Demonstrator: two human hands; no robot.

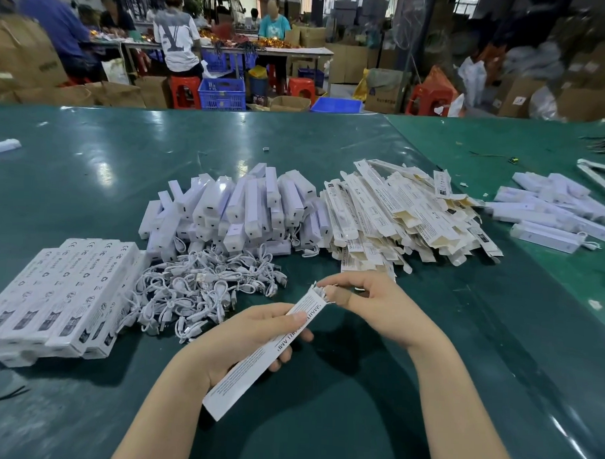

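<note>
My left hand (252, 341) grips a long narrow white printed box (255, 360) around its middle, held slanted above the green table (391, 387). At the box's upper end my right hand (367, 300) pinches the small flaps, with a plaster on the thumb. Behind the hands lies a tangle of short white cables (203, 291). Further back stands a heap of white lamp bars (236, 210). To its right is a heap of flat unfolded boxes (404, 215).
A neat stack of closed white boxes (62, 300) lies at the left. More white lamp bars (552, 214) lie at the far right on a second table. Beyond the table several people work among cardboard cartons, blue crates (221, 94) and red stools.
</note>
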